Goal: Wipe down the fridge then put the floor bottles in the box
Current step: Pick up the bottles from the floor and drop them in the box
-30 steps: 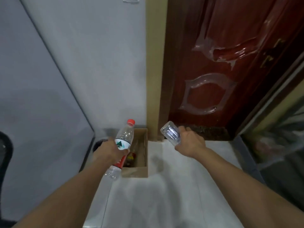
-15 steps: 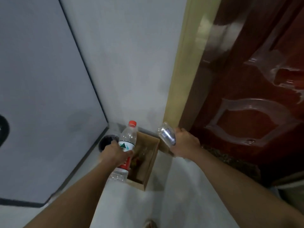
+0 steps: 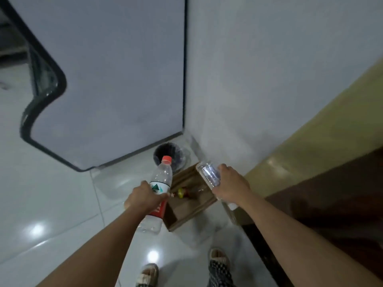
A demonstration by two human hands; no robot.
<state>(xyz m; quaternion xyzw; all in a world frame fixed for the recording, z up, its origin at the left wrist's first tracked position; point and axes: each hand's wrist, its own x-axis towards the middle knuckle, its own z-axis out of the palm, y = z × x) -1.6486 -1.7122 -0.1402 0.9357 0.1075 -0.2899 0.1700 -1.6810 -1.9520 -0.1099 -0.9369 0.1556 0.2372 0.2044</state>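
My left hand (image 3: 145, 198) grips a clear plastic bottle with a red cap and red label (image 3: 160, 183), held upright at the left edge of the box. My right hand (image 3: 232, 186) holds a second clear bottle (image 3: 209, 175) lying tilted over the box's right side. The open cardboard box (image 3: 199, 210) stands on the floor by the wall corner, with at least one bottle lying inside. The pale grey fridge (image 3: 107, 79) fills the upper left.
A small black bin (image 3: 169, 152) with a dark liner sits between the fridge and the box. A dark red door (image 3: 331, 193) and its yellow frame (image 3: 310, 146) run along the right. My slippered feet (image 3: 217, 259) stand on the glossy white tiles.
The view has swung left and down, bringing the fridge side and floor into view. Both hands have stayed over the box, each still holding its bottle.
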